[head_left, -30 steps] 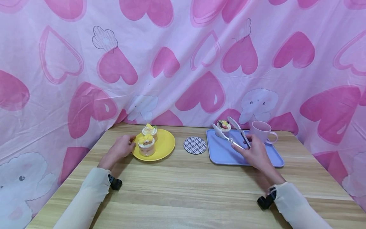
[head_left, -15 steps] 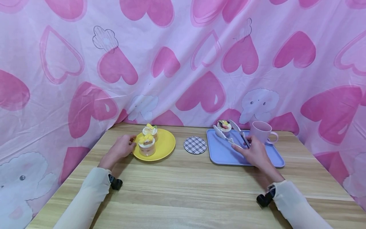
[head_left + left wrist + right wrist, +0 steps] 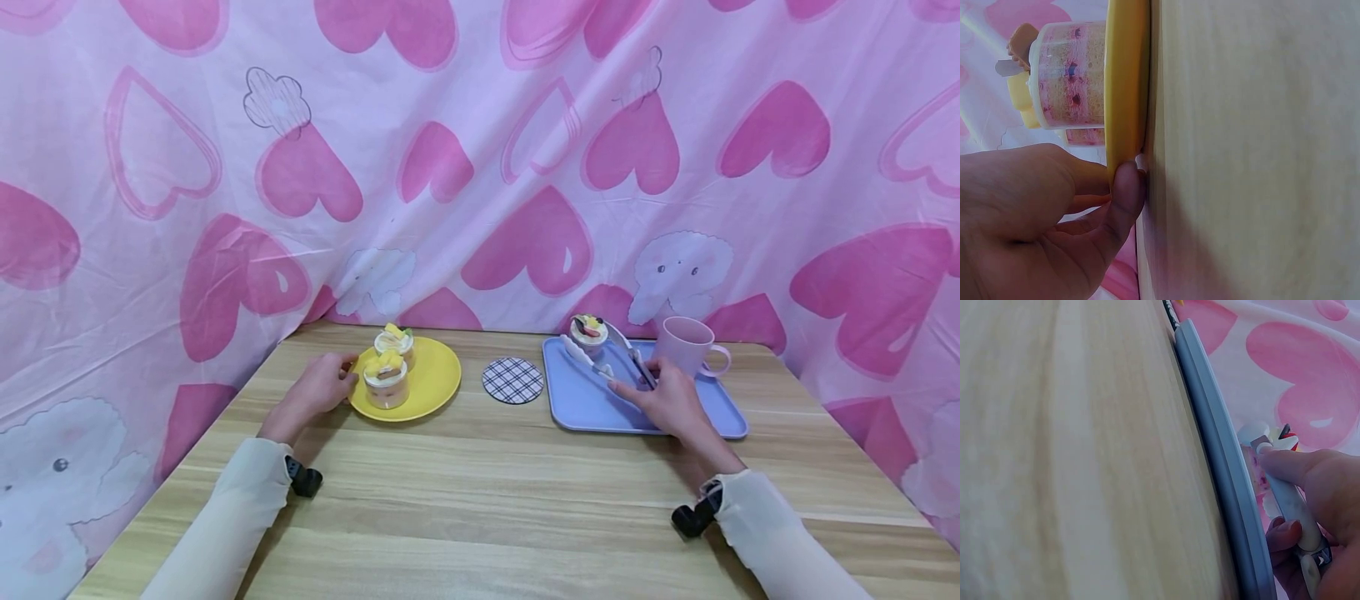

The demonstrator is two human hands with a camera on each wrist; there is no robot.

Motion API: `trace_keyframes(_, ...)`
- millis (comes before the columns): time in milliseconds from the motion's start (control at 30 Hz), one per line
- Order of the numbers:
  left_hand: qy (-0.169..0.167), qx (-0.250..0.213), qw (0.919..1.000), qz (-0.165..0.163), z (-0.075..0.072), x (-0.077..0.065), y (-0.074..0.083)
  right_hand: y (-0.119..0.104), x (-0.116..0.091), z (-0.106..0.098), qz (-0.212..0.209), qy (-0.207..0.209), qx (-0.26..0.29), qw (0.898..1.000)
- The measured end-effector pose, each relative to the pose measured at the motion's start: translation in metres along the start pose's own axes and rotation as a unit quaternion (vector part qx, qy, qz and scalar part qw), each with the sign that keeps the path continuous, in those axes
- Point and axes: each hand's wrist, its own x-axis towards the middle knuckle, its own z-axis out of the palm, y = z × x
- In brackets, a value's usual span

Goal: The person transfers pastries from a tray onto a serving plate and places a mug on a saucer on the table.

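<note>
At the left, my left hand (image 3: 324, 385) pinches the rim of a yellow plate (image 3: 435, 379) between thumb and fingers; the left wrist view shows the thumb on the plate's edge. Two dessert cups with yellow toppings stand on that plate, a front cup (image 3: 386, 387) and a back cup (image 3: 395, 340). My right hand (image 3: 671, 402) holds a pair of tongs (image 3: 636, 358) over the blue tray (image 3: 592, 414). The arms of the tongs are spread, one on each side of a fruit-topped dessert cup (image 3: 588, 333) at the tray's back left. Whether they touch the cup I cannot tell.
A pink mug (image 3: 684, 343) stands at the back right of the tray, close beside my right hand. Between plate and tray lies a round checked coaster (image 3: 512, 381). Behind the wooden table (image 3: 480, 500) hangs a pink heart-patterned cloth (image 3: 480, 167).
The tips of the tongs have come down lower around the dessert cup on the tray. My left hand and the plate stay where they were.
</note>
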Motion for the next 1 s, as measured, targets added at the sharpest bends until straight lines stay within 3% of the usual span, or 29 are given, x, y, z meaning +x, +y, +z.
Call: trace_keyframes(1000, -0.004, -0.001, 1.0000, -0.008, -0.0007, -0.0011, 0.0016, 0.0002, -0.0005, -0.0051, -0.014, -0.009, -0.011, 1.000)
